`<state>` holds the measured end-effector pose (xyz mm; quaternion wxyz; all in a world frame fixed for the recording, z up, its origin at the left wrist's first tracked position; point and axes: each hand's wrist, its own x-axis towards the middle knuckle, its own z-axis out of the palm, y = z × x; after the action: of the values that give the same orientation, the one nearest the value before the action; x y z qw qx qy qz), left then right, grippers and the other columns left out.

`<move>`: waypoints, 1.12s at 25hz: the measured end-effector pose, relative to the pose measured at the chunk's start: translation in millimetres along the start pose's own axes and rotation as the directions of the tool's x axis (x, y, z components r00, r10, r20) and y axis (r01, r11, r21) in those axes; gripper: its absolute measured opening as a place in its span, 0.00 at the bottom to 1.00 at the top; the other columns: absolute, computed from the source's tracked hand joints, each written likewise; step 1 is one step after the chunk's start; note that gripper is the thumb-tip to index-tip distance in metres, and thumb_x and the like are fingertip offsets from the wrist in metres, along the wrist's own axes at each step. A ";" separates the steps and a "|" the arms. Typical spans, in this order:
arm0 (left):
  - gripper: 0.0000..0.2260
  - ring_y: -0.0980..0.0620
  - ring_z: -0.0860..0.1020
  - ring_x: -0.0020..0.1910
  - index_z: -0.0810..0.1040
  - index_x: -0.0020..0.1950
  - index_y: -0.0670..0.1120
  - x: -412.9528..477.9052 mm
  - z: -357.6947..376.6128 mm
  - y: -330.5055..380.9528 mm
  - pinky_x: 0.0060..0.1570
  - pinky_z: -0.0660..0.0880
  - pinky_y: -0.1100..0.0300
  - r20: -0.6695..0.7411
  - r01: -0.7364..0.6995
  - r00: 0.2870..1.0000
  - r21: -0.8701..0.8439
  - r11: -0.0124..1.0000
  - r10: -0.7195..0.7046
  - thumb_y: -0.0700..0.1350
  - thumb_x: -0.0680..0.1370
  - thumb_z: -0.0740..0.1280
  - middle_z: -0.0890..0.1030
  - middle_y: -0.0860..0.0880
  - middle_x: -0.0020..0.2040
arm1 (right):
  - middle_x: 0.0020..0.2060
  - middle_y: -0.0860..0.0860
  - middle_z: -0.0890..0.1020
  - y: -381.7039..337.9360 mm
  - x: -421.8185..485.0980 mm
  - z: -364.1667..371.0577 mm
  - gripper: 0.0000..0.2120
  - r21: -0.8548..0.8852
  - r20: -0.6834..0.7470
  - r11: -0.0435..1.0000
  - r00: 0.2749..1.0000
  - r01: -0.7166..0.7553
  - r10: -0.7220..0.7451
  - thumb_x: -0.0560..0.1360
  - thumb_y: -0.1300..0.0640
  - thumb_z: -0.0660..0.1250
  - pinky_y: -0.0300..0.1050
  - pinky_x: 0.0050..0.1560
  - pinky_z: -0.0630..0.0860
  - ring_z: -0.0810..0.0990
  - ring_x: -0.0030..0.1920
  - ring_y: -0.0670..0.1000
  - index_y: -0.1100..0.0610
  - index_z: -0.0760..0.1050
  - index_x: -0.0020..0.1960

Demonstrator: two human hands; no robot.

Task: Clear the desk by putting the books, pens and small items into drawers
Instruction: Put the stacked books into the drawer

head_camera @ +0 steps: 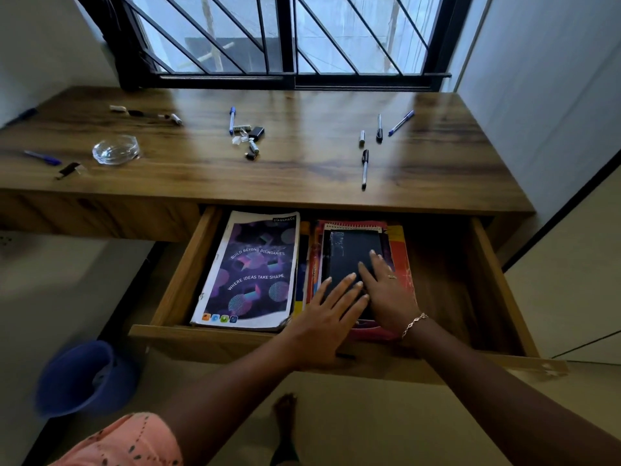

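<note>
Desk [302,169], drawer [174,274] open at its near edge, purple notebook [255,270] at the drawer's left, black book [349,250] atop a stack [401,264] beside it, left hand [331,309] and right hand [386,290] flat on it, fingers straight, pens [365,168] and small items [248,139] on the desktop

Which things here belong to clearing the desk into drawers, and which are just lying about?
Job: drawer; black notebook under left hand and right hand; purple notebook; pens, small bits and glass dish on the desk.
Lying about: blue bucket on the floor; window bars.
</note>
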<state>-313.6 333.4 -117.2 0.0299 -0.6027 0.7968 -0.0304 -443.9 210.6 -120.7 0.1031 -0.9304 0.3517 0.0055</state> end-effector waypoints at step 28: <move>0.46 0.38 0.39 0.75 0.39 0.75 0.40 108.1 -12.7 -143.2 0.70 0.35 0.39 0.020 0.397 0.917 0.055 0.916 -0.398 0.57 0.73 0.66 0.42 0.36 0.76 | 0.74 0.61 0.37 2.4 133.0 -44.7 0.29 -0.386 0.011 0.906 0.983 0.172 -0.182 0.81 0.56 0.46 0.53 0.73 0.35 0.35 0.74 0.59 0.63 0.33 0.73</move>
<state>-206.7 190.6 -93.7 0.0503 -0.7515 0.6562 -0.0466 -348.1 113.1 -88.4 -0.0862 -0.9605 0.2590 0.0535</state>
